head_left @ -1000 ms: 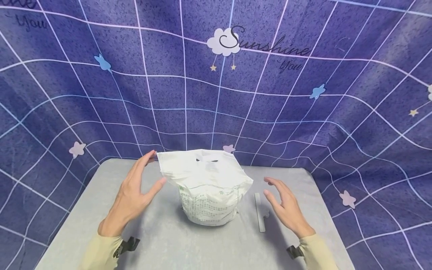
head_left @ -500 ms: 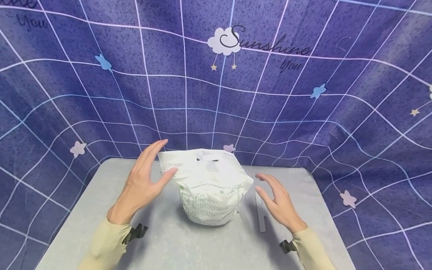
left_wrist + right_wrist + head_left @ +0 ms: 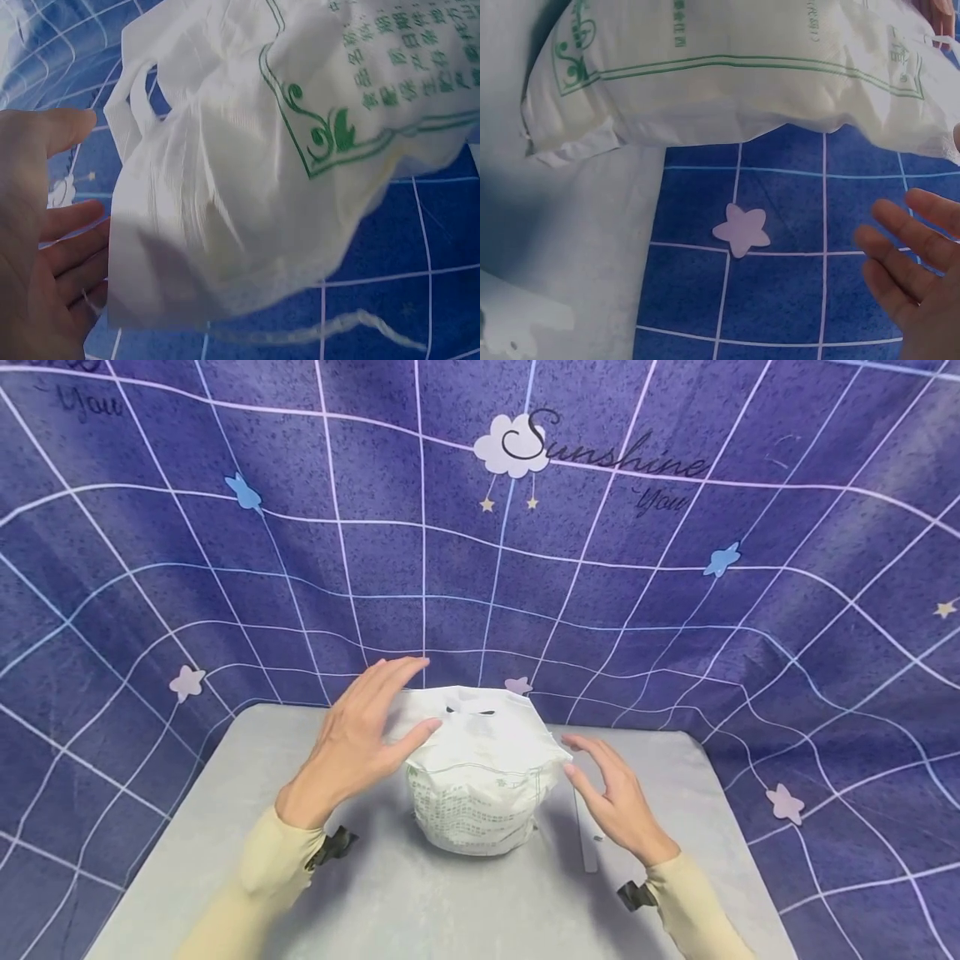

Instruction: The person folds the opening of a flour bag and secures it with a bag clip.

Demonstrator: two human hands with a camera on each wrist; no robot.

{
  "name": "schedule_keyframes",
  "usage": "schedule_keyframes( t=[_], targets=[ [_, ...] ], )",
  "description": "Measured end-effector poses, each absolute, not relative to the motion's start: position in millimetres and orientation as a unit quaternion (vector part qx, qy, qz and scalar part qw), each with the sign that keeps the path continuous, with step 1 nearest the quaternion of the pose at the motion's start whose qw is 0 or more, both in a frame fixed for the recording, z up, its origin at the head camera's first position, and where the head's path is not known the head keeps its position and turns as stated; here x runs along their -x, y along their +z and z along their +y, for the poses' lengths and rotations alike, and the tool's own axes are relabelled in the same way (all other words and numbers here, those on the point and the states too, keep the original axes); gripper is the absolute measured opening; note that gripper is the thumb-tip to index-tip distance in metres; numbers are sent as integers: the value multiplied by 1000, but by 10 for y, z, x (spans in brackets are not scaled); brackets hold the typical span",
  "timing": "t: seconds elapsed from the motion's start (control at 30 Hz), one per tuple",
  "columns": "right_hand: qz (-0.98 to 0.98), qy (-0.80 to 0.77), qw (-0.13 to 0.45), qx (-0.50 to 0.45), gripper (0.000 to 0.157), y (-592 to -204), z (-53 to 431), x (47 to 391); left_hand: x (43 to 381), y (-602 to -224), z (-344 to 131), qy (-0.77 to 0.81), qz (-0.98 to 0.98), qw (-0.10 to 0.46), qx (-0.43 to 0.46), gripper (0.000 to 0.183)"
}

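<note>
A white bag with green and grey print stands upright on the table, its flattened top holding a cut-out handle hole. My left hand is at the bag's upper left, fingers spread and the thumb overlapping its front in the head view. In the left wrist view that hand's fingers lie right at the bag's side edge, not curled round it. Off the bag's right top corner is my right hand, thumb and fingers apart, holding nothing. The right wrist view shows its relaxed fingers beside the bag's edge.
A narrow white plastic strip lies on the table right of the bag, partly hidden behind my right hand. The grey table is walled in at the back and sides by a purple-blue grid curtain with stars.
My left hand has moved right and up to the bag's upper left. My right hand has come left, close to the bag's right corner. The bag stays on its spot.
</note>
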State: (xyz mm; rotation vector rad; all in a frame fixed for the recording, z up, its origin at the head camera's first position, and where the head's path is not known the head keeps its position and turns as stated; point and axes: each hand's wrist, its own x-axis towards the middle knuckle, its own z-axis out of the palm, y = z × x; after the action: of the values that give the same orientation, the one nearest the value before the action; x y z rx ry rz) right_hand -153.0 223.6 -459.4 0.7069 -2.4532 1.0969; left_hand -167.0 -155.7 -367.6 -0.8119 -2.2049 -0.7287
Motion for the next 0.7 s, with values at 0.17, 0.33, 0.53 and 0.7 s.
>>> schedule_keyframes(
  t=[0.17,0.33,0.53,0.7],
  targets=[
    [-866,390,183,-254,41,-4565,2207,1543,1711,-3641,-1439,-271,-840,334,330,66],
    [-862,392,188,-259,40,-4547,2184,1549,1752,-3591,-1296,-255,-835,331,357,65],
    [-856,398,191,-269,42,-4514,2142,1560,1778,-3521,-1137,-235,-837,316,381,61],
    [-853,405,185,-273,45,-4501,2111,1563,1787,-3484,-1048,-233,-836,307,391,60]
  ],
)
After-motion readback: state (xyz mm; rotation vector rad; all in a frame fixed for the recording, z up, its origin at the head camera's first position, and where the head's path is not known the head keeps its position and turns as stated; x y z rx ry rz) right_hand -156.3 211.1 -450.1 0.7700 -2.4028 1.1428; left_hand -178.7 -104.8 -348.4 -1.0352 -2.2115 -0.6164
